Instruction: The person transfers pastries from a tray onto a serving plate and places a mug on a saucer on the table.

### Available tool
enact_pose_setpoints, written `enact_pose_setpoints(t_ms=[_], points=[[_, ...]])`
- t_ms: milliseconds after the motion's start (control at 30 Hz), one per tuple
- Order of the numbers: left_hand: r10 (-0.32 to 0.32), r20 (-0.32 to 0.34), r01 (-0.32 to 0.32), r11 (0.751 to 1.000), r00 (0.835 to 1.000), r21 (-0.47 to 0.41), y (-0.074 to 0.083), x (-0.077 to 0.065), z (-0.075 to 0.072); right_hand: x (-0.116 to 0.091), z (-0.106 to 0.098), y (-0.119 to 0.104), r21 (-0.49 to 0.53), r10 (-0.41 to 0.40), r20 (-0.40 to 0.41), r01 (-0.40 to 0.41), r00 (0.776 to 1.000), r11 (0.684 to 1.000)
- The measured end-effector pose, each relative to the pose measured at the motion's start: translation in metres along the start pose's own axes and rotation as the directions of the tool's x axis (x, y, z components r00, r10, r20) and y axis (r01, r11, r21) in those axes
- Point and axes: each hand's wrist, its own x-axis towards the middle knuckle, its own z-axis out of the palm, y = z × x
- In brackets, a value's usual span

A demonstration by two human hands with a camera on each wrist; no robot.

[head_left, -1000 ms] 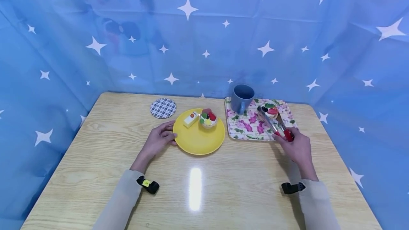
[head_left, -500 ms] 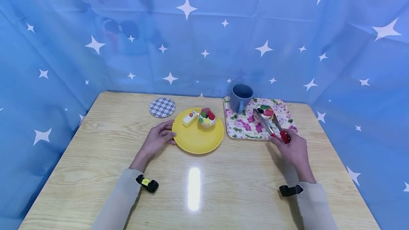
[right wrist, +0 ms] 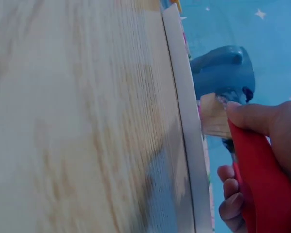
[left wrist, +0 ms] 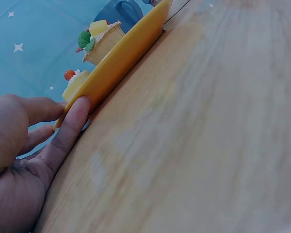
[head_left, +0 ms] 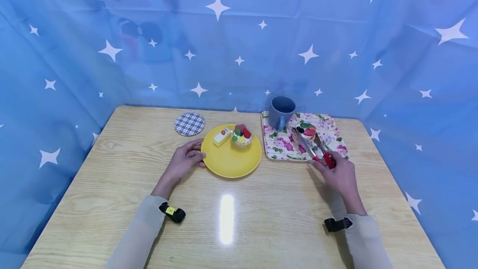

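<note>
My left hand (head_left: 185,159) pinches the left rim of a yellow plate (head_left: 233,163), thumb on one side and fingers on the other in the left wrist view. A small cake slice (head_left: 222,137) and a toy fruit tart (head_left: 242,137) sit at the plate's back. My right hand (head_left: 340,175) grips metal tongs by their red handles (right wrist: 266,179). The tongs' arms lie on both sides of a second fruit tart (head_left: 308,131), over the floral tray (head_left: 326,125). In the right wrist view this tart (right wrist: 215,116) shows above the tray's edge, partly hidden by the thumb.
A blue mug (head_left: 280,113) stands at the tray's back left corner. Behind the plate, to the left, lies a round checked coaster (head_left: 189,124). The wooden table (head_left: 276,223) ends at a blue star-patterned curtain (head_left: 239,36).
My right hand and the tongs have shifted left, and the second tart has moved slightly left with them over the tray. The left hand stays at the plate's rim.
</note>
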Motion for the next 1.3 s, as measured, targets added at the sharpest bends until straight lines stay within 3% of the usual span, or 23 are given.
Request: enact_pose_setpoints(t_ms=[967, 1300], points=[[0.005, -0.010, -0.005, 1.000, 1.000, 0.009, -0.002, 0.002, -0.001, -0.014, 0.005, -0.013, 0.024, -0.062, 0.021, 0.061, 0.998, 0.998], [-0.007, -0.018, 0.007, 1.000, 1.000, 0.000, 0.001, 0.000, 0.000, -0.017, 0.003, -0.017, 0.001, -0.040, 0.051, 0.040, 0.998, 0.999]])
